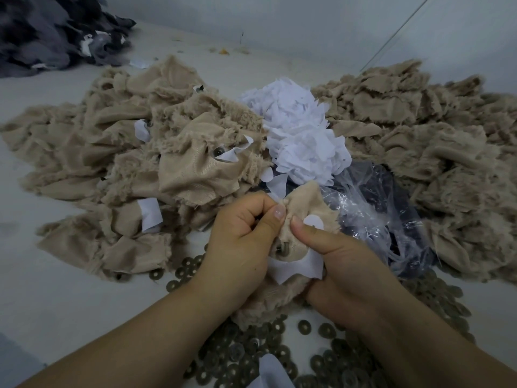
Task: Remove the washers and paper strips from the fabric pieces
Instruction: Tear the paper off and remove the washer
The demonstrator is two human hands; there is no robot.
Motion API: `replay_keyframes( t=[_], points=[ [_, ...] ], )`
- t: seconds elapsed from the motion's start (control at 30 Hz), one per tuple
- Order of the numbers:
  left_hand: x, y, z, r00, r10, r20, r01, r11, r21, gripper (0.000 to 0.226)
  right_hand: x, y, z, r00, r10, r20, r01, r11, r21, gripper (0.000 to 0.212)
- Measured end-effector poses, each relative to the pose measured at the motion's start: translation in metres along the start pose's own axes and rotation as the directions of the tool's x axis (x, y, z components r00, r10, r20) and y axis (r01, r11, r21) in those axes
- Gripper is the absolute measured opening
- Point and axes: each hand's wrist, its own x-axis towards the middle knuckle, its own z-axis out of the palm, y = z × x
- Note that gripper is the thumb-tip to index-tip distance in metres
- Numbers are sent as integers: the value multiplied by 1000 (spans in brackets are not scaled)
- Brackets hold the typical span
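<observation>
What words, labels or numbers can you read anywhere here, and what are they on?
None can be read.
The white paper strips look blank.
The fabric piece held by the left hand and right hand shows no print.
The washers and plastic bag show no marking.

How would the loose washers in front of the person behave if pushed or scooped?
The washers look like flat metal rings, so probably stiff and heavy for their size. They lie flat and overlapping, so a push would likely slide and scatter them rather than roll them. Lying flat on the table, single ones may be hard to pinch.
</observation>
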Motion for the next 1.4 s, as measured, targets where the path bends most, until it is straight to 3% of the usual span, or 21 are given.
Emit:
replay_keyframes(
  t=[0.2, 0.43, 0.67, 0.8, 0.87, 0.97, 1.13, 1.23, 1.4],
  points=[
    [-1, 1, 1, 1000, -15, -11, 15, 1000, -5, 35, 2, 1, -4, 1000, 7, 13, -7, 1000, 8, 52],
    [-2, 6, 2, 998, 69, -15, -69, 997, 22, 36, 1, -1, -8, 994, 21, 112, -21, 1000, 5, 41],
    [1, 4, -2, 1000, -5, -2, 5, 1000, 10, 33, 4, 4, -9, 992, 0, 123, -4, 999, 33, 41],
    [2, 9, -7, 988, 151, 12, -150, 965, 214, 5, 6, 6, -13, 984, -171, 50, 176, 977, -120, 38],
    [3, 13, -8, 965, 243, 99, -262, 911, 317, 18, 7, 11, -15, 959, -284, 9, 277, 929, -246, 33],
    [4, 17, -5, 949, 203, 241, -285, 879, 382, 18, 10, 17, -21, 916, -399, -36, 351, 843, -407, 23],
    [9, 21, -7, 964, 71, 255, -146, 946, 288, 9, 12, 16, -27, 891, -453, -40, 361, 758, -542, 20],
    [10, 21, -6, 971, 42, 234, -103, 961, 255, 8, 13, 15, -26, 901, -432, -48, 351, 788, -505, 15],
    [8, 18, -5, 995, 70, 65, -83, 973, 214, 8, 11, 9, -21, 966, -259, -15, 245, 930, -275, 32]
  ],
)
